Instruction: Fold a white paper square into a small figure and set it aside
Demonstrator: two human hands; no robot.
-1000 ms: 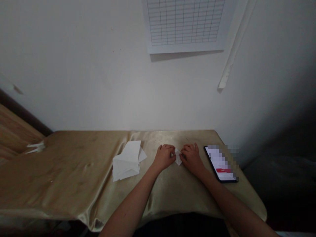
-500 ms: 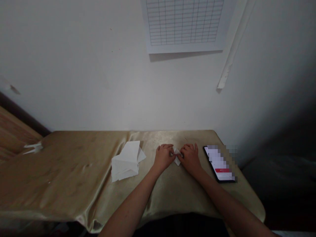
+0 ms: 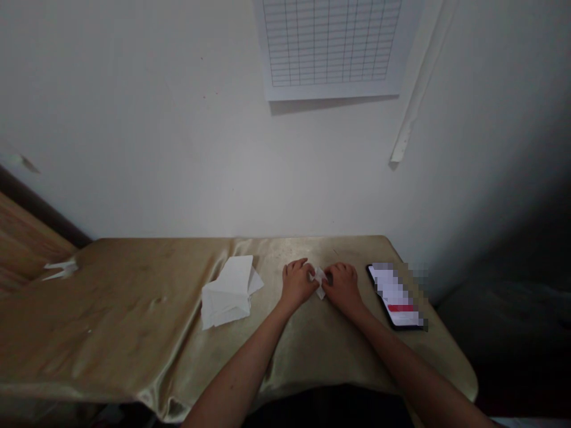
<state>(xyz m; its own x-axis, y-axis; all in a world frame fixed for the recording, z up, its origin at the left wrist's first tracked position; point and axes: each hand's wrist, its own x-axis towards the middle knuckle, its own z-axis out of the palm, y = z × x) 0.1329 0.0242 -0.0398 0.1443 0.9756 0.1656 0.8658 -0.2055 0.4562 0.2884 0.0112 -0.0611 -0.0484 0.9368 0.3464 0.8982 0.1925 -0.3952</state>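
Note:
Between my two hands is a small folded piece of white paper (image 3: 320,291), partly covered by my fingers. My left hand (image 3: 298,283) pinches its left side between thumb and fingers. On the opposite side, my right hand (image 3: 342,286) grips it with the fingers curled. Both hands are low over the table, close together. The exact fold of the paper is too small to make out. To the left of my left hand lies a loose stack of white paper sheets (image 3: 228,297).
A phone (image 3: 395,297) with a lit screen lies right of my right hand. A shiny gold cloth (image 3: 120,309) covers the table, with a raised crease left of the papers. Behind stands a white wall (image 3: 178,148) carrying a printed grid sheet (image 3: 330,53).
My hands stay around the small paper while the fingers shift slightly; the right fingers curl in more. The stack and the phone lie as before.

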